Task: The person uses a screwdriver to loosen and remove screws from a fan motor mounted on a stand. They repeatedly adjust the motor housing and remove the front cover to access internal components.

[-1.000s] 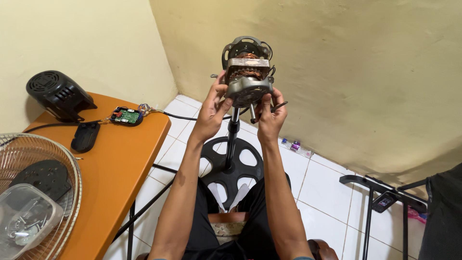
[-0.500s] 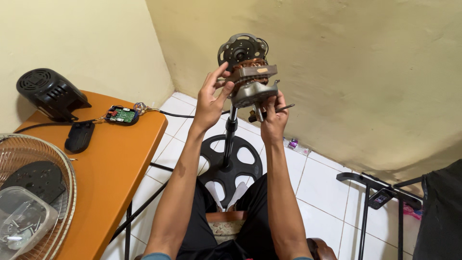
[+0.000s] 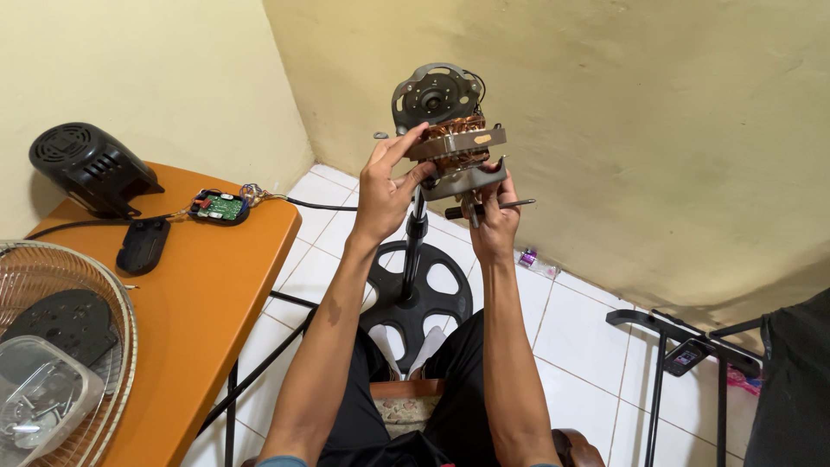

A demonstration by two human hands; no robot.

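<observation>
Motor work at eye level: the person has the bare fan motor up on top of its black stand pole, copper windings exposed between the metal plates, the round grey end bracket tilted up at the back. By the look of it, this is the fastening stage on the underside of the motor housing, with one hand steadying while the other drives.

Left hand is up against the near side of the motor, fingers stretched long and loosely spread, tips resting on the edge of the upper plate, thumb lower against the bottom casting. It braces rather than grips.

Right hand sits under the motor, fingers curled tight around a slim screwdriver that pokes out sideways to the right; whether its tip is seated in a screw I cannot tell, the hand hides it.

I'd judge the next move calls for a firm hold with the left so the motor doesn't twist on the pole, and a square line-up of the tool before any turning.

Off to the side, the orange desk carries the black rear motor cover, a small green circuit board and the wire fan guard.
</observation>
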